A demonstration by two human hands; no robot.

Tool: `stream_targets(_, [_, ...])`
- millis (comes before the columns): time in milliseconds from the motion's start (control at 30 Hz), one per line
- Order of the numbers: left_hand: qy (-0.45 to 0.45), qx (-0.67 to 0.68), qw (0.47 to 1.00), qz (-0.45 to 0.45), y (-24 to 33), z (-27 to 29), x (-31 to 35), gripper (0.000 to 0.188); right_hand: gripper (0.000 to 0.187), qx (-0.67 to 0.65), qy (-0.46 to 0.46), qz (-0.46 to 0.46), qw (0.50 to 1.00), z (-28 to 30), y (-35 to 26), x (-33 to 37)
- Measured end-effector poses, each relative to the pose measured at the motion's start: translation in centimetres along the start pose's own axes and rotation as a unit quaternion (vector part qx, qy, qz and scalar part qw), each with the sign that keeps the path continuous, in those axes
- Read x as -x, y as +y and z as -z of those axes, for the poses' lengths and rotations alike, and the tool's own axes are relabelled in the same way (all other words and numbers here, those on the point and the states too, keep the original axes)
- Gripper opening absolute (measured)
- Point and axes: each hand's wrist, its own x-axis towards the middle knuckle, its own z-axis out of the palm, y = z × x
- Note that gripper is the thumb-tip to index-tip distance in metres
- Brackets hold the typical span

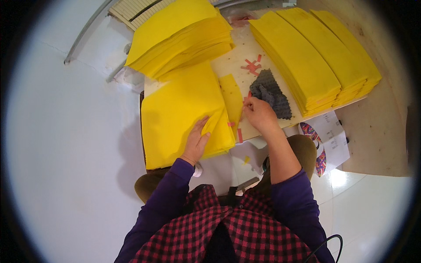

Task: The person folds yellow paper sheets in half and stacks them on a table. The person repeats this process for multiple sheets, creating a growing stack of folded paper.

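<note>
My left hand (196, 139) lies on a broad stack of bright yellow fabric-like sheets (175, 116), its fingers stretched out near the stack's right side, where the top sheet creases. My right hand (260, 115) is closed, with thumb and fingertips pinched on a small red strip (245, 100). Just beyond its fingers, a crumpled dark grey cloth (272, 94) with zigzag edges rests on the board. One red tab (231, 124) sits at the stack's right edge, and another red strip (240, 135) lies at the table's front edge. A narrow yellow piece (231, 94) lies between stack and cloth.
A tall yellow pile (180, 37) rises at the back left. Several long yellow stacks (302, 61) line the right side. Loose red strips (251, 66) are scattered behind the cloth on the wooden tabletop (239, 52). White printed paper (335, 140) is beside my right knee.
</note>
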Motion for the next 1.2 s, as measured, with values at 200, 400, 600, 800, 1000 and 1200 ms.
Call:
stream_targets(200, [0.004,0.001,1.000,-0.020,0.1,0.0,0.1,0.049,0.023,0.039,-0.028,0.053,0.997,0.4,-0.1,2.3])
stream_targets(400, [0.006,0.007,1.000,-0.023,-0.1,0.0,0.1,0.049,0.022,0.061,0.059,0.220,0.972,-0.8,2.1,1.9])
stream_targets(600, [0.016,-0.007,1.000,-0.024,-0.1,0.0,0.2,0.048,0.030,0.071,0.090,0.218,0.969,1.3,5.0,-3.8])
stream_targets(800, [0.006,0.009,1.000,-0.024,0.4,0.2,0.0,0.047,0.027,0.039,0.092,0.143,0.985,2.7,4.2,-6.3])
stream_targets(1000, [0.009,0.004,0.999,-0.038,0.1,0.2,0.1,0.047,0.027,0.090,-0.058,0.249,0.963,0.1,1.4,0.8])
stream_targets(1200, [-0.004,0.012,0.999,-0.030,-0.4,0.1,0.1,0.047,0.028,0.131,-0.070,0.168,0.974,0.1,1.2,1.2])
